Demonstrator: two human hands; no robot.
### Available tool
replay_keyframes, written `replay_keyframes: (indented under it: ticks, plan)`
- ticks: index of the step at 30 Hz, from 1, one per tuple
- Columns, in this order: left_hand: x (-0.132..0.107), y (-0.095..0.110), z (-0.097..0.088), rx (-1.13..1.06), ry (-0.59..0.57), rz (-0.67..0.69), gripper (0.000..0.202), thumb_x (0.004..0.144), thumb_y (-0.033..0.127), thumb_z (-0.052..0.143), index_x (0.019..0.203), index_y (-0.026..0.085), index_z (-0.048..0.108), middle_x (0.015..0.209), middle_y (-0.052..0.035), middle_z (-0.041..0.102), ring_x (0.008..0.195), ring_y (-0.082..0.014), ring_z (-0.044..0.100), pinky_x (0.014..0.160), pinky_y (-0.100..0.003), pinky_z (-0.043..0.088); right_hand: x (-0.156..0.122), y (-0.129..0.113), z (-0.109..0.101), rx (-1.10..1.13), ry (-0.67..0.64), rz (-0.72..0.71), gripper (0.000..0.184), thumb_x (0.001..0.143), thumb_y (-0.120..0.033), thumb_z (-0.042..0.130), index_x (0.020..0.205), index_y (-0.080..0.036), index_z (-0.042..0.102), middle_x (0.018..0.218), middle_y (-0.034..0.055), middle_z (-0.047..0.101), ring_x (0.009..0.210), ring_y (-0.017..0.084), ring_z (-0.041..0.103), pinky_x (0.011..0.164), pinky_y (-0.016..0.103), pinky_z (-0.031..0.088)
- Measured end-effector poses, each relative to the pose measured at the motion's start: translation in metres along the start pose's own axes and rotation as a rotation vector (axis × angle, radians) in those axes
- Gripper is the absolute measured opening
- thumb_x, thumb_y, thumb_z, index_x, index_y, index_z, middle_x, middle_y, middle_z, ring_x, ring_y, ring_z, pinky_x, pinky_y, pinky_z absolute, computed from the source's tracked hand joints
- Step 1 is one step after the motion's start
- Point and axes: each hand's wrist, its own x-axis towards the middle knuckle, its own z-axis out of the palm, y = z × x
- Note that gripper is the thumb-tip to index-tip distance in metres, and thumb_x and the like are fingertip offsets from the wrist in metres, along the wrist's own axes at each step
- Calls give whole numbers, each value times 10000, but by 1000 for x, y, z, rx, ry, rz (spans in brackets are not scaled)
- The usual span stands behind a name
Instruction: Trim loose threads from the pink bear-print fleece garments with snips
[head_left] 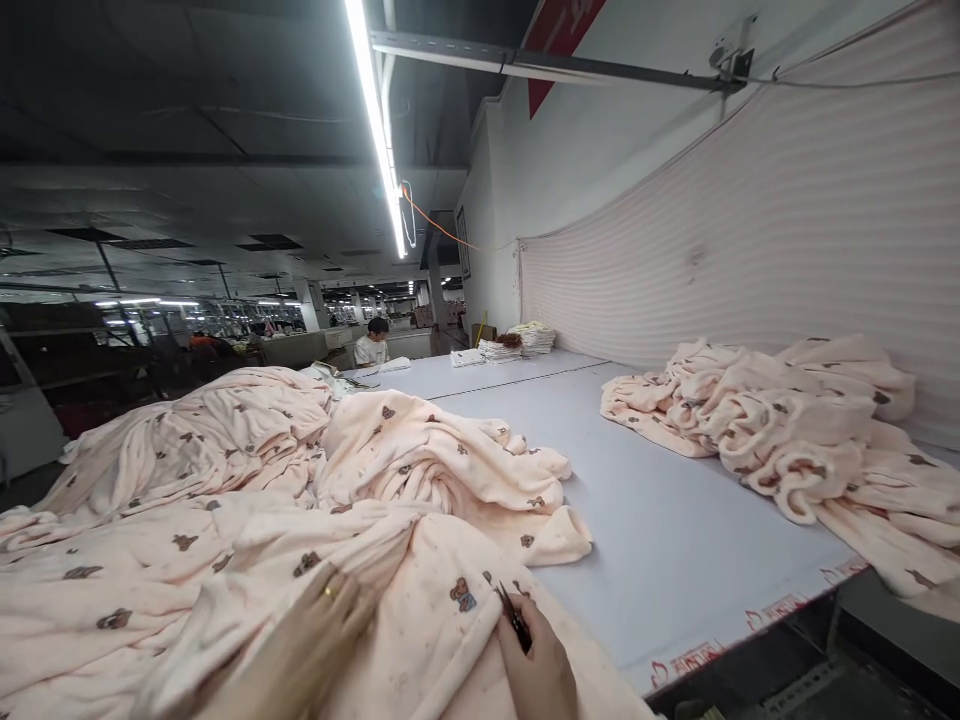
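Pale pink fleece fabric [427,610] with small brown bear prints lies bunched before me over the near part of the table. My left hand [326,620], with a ring on one finger, rests on the fabric; its fingers curl down into a fold, with the tips hidden. My right hand [534,655] is closed around dark thread snips [514,618], their pointed blades aimed up and left just over the cloth beside a bear print. Part of the snips is covered by the fingers.
More of the same fleece is heaped at the left [225,430] and at the right [787,430] of the pale table [637,520]. Folded white stacks [532,340] stand at the far end. A person [371,345] is beyond the table. A lit tube lamp [375,110] hangs overhead.
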Motion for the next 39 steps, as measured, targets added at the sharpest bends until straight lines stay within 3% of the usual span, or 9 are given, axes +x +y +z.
replay_keyframes:
  ticks: [4,7,12,16,20,25,30,36,39]
  plan:
    - [7,62,-11,-469,-17,-155,380,660,154,561,1029,234,605,1095,-75,631,1065,-277,530,1004,-437,277,-3,-24,18,261,-176,-48,148,777,-306,577,857,-210,657,829,16,685,827,197,634,763,260,483]
    - [30,81,-26,-794,16,-346,180,765,279,524,913,210,599,937,-53,647,890,-239,563,808,-351,390,-4,-46,29,466,-293,-18,111,784,-284,582,848,-196,604,800,-3,633,786,166,611,724,233,489]
    - [45,65,-18,-1633,-60,-397,187,835,340,510,787,183,599,677,16,585,642,-155,522,636,-262,397,-11,-45,44,418,-208,-72,180,752,-328,631,875,-199,603,857,17,632,825,175,599,756,235,477]
    - [34,47,-8,-2097,-49,-429,112,786,264,616,825,169,661,739,-1,639,755,-174,573,732,-276,429,-20,-25,48,228,-177,-169,173,724,-319,641,857,-211,624,786,6,636,733,173,605,681,233,469]
    - [27,42,-10,-2226,5,-445,307,734,80,606,993,227,678,995,-7,669,974,-187,570,834,-263,406,-22,-31,39,70,-146,-315,188,811,-342,566,937,-236,656,848,19,644,792,179,626,699,235,461]
    - [29,46,-11,-2285,-25,-400,329,738,33,573,970,237,686,1010,0,672,989,-172,579,848,-251,399,-16,-61,39,-145,-185,-414,231,869,-311,497,1033,-261,652,885,22,652,802,184,640,699,247,451]
    - [28,47,-7,-2181,-27,-377,225,761,80,568,916,202,676,929,-7,666,906,-171,583,755,-240,417,-12,-72,41,-276,-195,-409,244,894,-297,444,978,-279,671,877,25,668,803,198,650,696,261,447]
    - [28,48,-9,-1985,-10,-394,161,750,84,552,817,197,644,779,25,613,804,-154,543,782,-254,420,-16,-67,39,-250,-152,-393,235,888,-323,435,933,-285,662,849,10,669,783,191,657,682,256,451]
    - [28,50,-5,-1757,103,-409,148,796,156,537,894,201,638,803,8,604,850,-187,544,850,-301,410,-24,-55,46,-205,-66,-329,174,792,-375,562,914,-268,622,848,4,675,741,191,665,624,240,449]
